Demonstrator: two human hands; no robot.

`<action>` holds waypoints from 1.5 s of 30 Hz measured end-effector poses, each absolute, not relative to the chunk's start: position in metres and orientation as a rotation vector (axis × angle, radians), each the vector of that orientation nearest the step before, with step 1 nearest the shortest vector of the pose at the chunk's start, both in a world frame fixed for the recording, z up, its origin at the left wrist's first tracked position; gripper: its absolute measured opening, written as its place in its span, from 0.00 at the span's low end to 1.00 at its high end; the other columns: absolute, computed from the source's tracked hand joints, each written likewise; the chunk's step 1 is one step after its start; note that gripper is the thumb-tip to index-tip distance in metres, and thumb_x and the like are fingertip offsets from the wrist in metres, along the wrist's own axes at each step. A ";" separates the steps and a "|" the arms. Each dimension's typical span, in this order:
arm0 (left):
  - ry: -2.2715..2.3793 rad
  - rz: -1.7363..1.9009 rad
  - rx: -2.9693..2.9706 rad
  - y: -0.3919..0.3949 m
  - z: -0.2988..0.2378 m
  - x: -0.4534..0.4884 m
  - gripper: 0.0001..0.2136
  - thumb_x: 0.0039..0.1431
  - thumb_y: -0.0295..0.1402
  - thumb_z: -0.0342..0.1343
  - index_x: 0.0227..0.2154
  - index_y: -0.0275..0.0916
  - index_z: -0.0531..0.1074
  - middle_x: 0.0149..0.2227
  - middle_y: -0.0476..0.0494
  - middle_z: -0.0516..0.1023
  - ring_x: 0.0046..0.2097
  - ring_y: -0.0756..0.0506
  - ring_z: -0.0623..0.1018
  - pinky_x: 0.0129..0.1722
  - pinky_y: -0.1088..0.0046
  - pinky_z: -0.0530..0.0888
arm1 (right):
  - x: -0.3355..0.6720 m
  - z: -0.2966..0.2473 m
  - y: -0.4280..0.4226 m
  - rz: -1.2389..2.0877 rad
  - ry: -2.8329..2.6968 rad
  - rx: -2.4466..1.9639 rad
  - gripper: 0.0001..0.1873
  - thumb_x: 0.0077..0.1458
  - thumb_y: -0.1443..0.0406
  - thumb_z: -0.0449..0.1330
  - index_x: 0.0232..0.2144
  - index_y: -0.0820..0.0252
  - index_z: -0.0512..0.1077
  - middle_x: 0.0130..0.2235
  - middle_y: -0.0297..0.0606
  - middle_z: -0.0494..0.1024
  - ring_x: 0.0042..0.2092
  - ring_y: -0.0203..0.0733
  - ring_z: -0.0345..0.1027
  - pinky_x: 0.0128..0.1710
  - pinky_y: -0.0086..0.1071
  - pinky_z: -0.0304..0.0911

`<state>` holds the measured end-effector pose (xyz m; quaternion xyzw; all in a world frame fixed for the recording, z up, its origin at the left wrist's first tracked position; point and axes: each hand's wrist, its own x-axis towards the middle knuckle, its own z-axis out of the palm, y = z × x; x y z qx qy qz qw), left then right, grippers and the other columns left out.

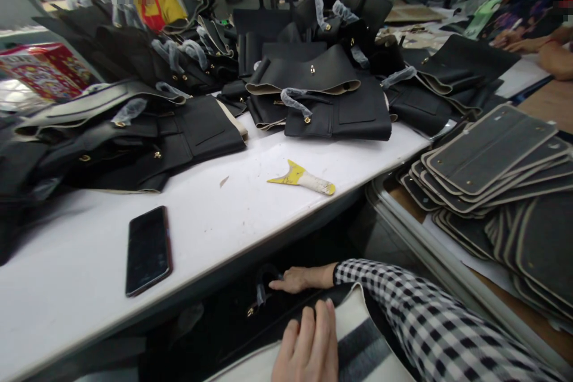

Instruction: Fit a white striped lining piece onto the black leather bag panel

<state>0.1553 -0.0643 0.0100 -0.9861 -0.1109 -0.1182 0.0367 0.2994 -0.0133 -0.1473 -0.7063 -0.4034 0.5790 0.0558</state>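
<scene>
A black bag piece [233,334] with a pale, grey-striped lining [367,334] lies in front of me, below the table edge. My left hand [308,340] is at the lining's edge, its fingers bent over the rim and its thumb hidden. Beyond that rim, my right hand [293,280] reaches in from the right in a black-and-white checked sleeve. Its index finger stretches out beside a plastic-wrapped handle [261,292] with a gold-coloured fitting [250,311]. Nothing shows in this hand. Deep shadow hides much of the black material here.
A phone [148,250] and a yellow-and-white forked tool [304,178] lie on the white table [233,227]. Black bag pieces [340,113] are piled behind. Stacked dark panels [487,149] stand at right. Co-workers [163,6] sit across the table and at far right.
</scene>
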 end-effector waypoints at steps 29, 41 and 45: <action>-1.800 0.133 -3.580 0.032 0.065 0.027 0.17 0.50 0.46 0.62 0.44 0.52 0.78 0.44 0.51 0.81 0.47 0.41 0.78 0.44 0.71 0.71 | 0.273 0.032 -0.052 0.991 -1.867 -2.159 0.36 0.65 0.45 0.32 0.32 0.56 0.73 0.33 0.39 0.78 0.37 0.46 0.71 0.36 0.34 0.58; -1.436 -0.180 -3.711 0.028 0.049 0.014 0.14 0.60 0.44 0.56 0.48 0.54 0.76 0.46 0.52 0.80 0.48 0.44 0.79 0.44 0.75 0.69 | 0.254 0.040 -0.046 0.811 -2.466 -1.987 0.30 0.69 0.53 0.33 0.33 0.53 0.73 0.35 0.36 0.78 0.39 0.48 0.67 0.41 0.39 0.56; -1.438 -0.134 -3.732 0.031 0.052 0.011 0.15 0.59 0.46 0.56 0.47 0.53 0.77 0.43 0.50 0.82 0.45 0.43 0.80 0.38 0.76 0.69 | 0.239 0.042 -0.043 0.784 -2.483 -2.016 0.29 0.69 0.55 0.32 0.38 0.51 0.73 0.37 0.37 0.79 0.40 0.49 0.70 0.39 0.38 0.58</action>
